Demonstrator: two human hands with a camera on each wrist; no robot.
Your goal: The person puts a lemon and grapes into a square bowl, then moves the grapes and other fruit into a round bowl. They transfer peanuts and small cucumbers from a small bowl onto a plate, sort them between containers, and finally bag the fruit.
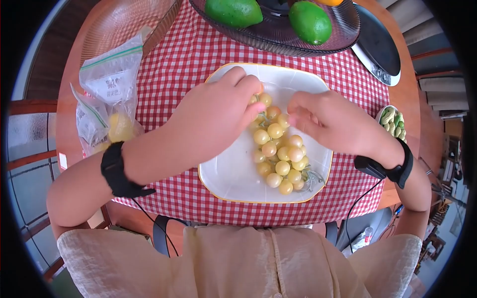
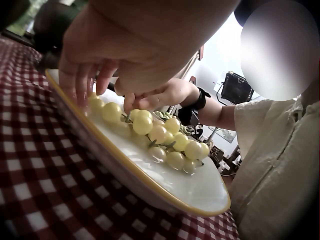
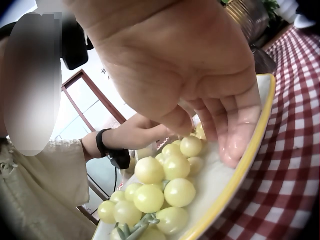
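Observation:
A bunch of round pale-yellow fruits on green stems, which look like cherry tomatoes (image 1: 282, 168), lies in a white square dish (image 1: 226, 174) with a yellow rim. At the bunch's far end my left hand (image 1: 213, 116) pinches a fruit between thumb and forefinger. In the left wrist view, its other fingers (image 2: 82, 85) reach down inside the dish. From the other side my right hand (image 1: 335, 116) comes in, fingertips right at the upper fruits; I cannot tell whether they pinch one. Its outer fingers (image 3: 237, 140) hang down inside the rim, wet-looking.
Zip bags (image 1: 109, 87) with something yellow inside lie at the left beside a ribbed bowl (image 1: 119, 25). Behind the dish stands a dark glass bowl (image 1: 343, 35) with green fruits. A black oval tray (image 1: 377, 44) and a small bowl of peanuts (image 1: 390, 121) are at right.

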